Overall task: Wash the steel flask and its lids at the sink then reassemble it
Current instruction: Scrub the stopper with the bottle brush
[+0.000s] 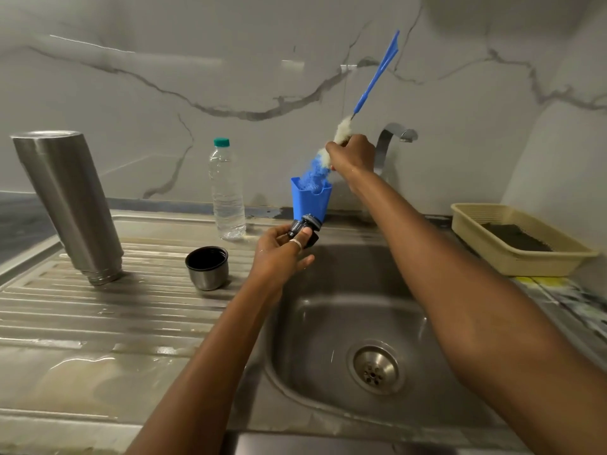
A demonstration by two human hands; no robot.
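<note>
Right hand (353, 154) hides part of the brush (374, 82); left hand (279, 254) half-covers the stopper (310, 222).

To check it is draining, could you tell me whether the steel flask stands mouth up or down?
Mouth down: the steel flask stands on the draining board with its threaded neck at the bottom.

no readable text, labels or nos. anywhere

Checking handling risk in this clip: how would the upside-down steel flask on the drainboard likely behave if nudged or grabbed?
The steel flask stands tall on its narrow mouth on the wet, ribbed drainboard, so a nudge would probably tip it. Its smooth, rigid wall would likely be slippery when wet.
</note>
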